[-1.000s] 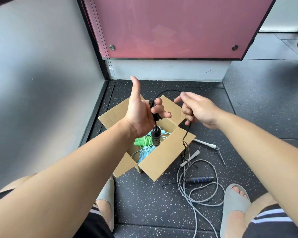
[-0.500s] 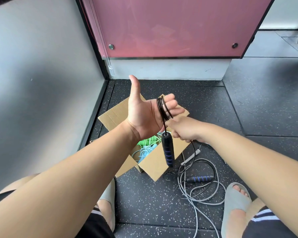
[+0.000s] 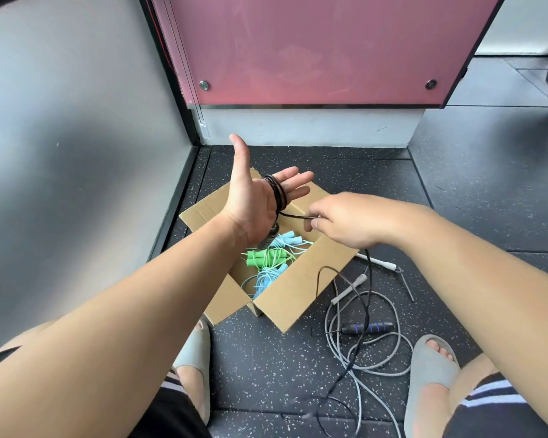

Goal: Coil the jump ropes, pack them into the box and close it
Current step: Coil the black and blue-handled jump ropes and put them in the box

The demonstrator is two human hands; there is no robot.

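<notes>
My left hand (image 3: 253, 203) is spread flat, fingers straight, the black jump rope (image 3: 277, 194) coiled round them, and my right hand (image 3: 345, 222) pinches its loose end alongside. Beneath, the open box (image 3: 298, 298) on the floor (image 3: 266, 374) holds green ropes (image 3: 266, 257) and blue ropes (image 3: 264, 279).

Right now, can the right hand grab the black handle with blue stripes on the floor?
Probably not yet: the right hand is pinching the thin black rope wound round the left hand. Nothing blocks the black blue-striped handle, though.
</notes>
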